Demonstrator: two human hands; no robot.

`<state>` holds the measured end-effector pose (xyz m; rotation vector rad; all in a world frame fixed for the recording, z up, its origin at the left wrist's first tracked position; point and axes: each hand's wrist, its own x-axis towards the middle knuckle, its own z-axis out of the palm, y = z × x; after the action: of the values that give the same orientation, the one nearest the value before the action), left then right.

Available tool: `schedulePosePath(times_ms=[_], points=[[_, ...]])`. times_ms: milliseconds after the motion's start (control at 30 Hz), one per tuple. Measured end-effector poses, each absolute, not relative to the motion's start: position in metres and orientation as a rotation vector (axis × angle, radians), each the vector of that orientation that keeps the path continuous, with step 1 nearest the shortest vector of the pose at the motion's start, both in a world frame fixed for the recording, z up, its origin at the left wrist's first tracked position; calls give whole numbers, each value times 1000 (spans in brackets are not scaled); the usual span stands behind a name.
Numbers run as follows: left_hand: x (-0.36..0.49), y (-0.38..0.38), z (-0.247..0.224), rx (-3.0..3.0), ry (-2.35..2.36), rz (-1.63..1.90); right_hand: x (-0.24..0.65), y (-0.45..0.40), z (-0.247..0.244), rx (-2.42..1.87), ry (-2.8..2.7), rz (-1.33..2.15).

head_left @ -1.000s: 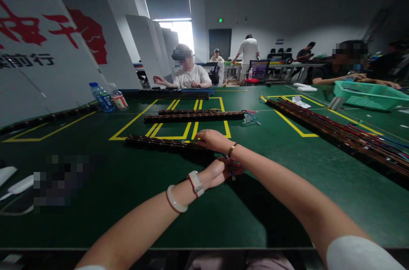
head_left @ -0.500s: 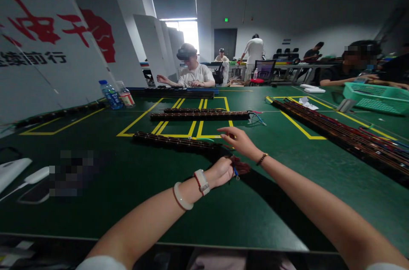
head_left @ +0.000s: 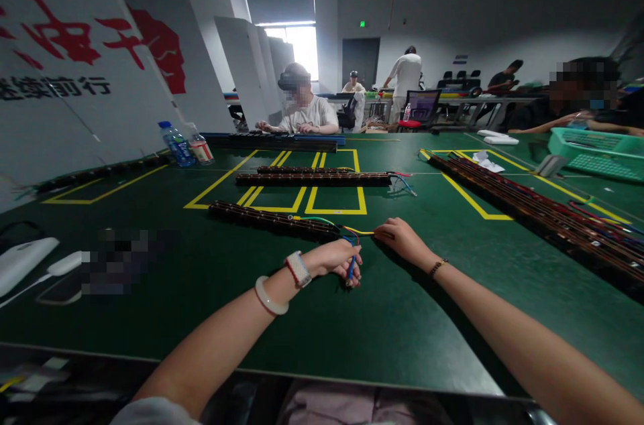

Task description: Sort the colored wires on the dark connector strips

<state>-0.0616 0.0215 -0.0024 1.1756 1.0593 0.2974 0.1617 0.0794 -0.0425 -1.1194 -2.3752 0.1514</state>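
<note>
A dark wire bundle lies slantwise on the green table, with coloured wires coming out of its right end. My left hand is closed around blue and red wires just beyond that end, palm partly turned up. To its right, my right hand pinches the end of a yellow wire, which is stretched from the bundle. A green wire curves above the bundle's right end. Behind it lie two more dark bundles, parallel to each other.
Long wire bundles run along the right side, near a green basket. Two bottles stand at the back left. White devices and a phone lie at the left. A person sits across the table.
My right hand has moved right and down and now pinches the yellow wire. My left hand has shifted slightly left with its wires. The view has shifted slightly.
</note>
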Motion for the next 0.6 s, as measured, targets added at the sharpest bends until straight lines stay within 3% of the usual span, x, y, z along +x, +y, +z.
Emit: schedulePosePath(times_ms=[300, 500, 600], points=[[-63, 4, 25, 2363, 1616, -79, 162, 76, -38, -1182, -2376, 85], [-66, -1, 25, 2461, 1665, -70, 162, 74, -36, -1207, -2380, 70], [-67, -3, 19, 2423, 1685, 154, 162, 74, -36, -1186, -2381, 93]])
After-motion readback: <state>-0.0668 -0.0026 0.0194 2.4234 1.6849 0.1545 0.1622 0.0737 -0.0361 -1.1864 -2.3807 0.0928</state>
